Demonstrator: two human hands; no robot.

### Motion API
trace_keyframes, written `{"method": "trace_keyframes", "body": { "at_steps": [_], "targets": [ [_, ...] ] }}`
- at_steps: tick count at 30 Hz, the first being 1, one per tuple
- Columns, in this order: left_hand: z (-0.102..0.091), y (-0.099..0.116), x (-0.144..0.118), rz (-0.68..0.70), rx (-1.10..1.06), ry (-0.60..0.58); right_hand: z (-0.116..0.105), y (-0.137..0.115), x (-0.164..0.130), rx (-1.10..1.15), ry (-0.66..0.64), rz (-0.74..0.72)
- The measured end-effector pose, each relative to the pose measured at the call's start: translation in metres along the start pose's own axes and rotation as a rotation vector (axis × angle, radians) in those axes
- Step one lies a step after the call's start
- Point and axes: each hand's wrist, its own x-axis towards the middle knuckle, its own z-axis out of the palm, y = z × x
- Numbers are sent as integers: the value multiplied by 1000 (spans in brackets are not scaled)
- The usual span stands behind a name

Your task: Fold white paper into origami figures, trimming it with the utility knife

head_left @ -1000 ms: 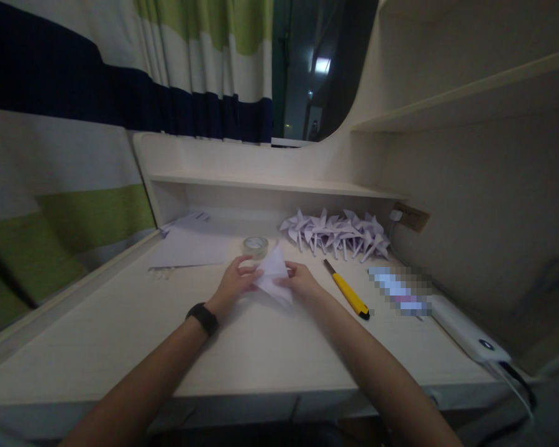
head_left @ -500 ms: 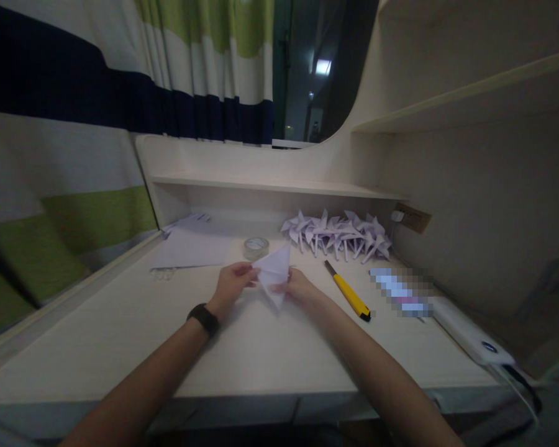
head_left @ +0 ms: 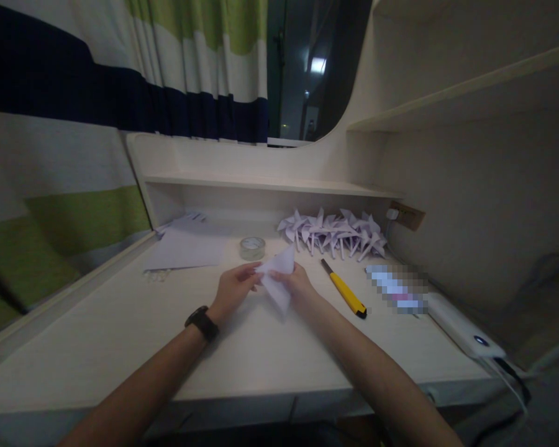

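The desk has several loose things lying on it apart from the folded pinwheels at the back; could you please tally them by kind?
Folded paper piece, held by left hand and right hand: 1
Tape roll: 1
Yellow utility knife: 1
White power bank: 1
Flat paper stack: 1
Total: 5

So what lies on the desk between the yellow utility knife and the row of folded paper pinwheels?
Nothing: the head view shows bare desk between the yellow utility knife and the paper pinwheels.
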Motion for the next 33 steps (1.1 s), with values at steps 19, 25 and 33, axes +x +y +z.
{"method": "trace_keyframes", "body": {
  "at_steps": [19,25,33],
  "targets": [
    [7,6,-7,-5,-9,56,7,-2,-4,30,101,-26],
    [7,9,-7,-14,16,70,7,-4,-6,15,113,-15],
    [7,10,-7,-15,25,73,8,-3,-6,28,122,-33]
  ]
}}
